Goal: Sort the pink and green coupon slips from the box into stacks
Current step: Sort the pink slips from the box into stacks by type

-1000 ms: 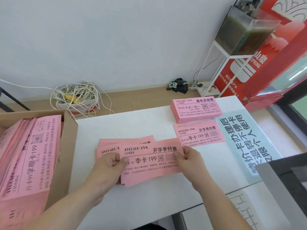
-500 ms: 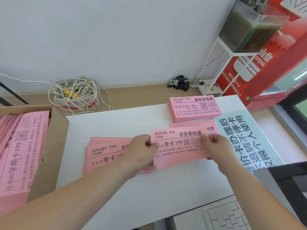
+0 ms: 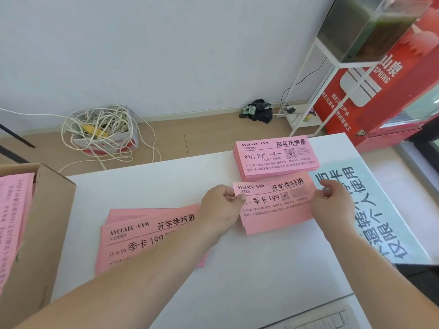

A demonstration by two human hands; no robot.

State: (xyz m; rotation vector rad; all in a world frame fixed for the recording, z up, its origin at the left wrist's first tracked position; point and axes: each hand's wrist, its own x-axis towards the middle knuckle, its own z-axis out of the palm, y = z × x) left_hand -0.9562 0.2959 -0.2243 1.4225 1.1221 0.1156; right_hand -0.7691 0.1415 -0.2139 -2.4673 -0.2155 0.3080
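A pink coupon slip lies over the small pink pile on the white table, just in front of a thicker pink stack. My left hand pinches the slip's left edge between thumb and fingers. My right hand holds its right edge with curled fingers. A fanned pile of pink slips sits at the left of the table, partly under my left forearm. The cardboard box at far left holds more pink slips. No green slip shows.
A pale blue printed sheet lies along the table's right side. A keyboard peeks in at the bottom. On the floor behind are a box of tangled cord, dark cloth, a white rack and a red appliance.
Both hands carried the pink slip from the fanned pile at left across to the right and down onto the small pile before the thick stack.
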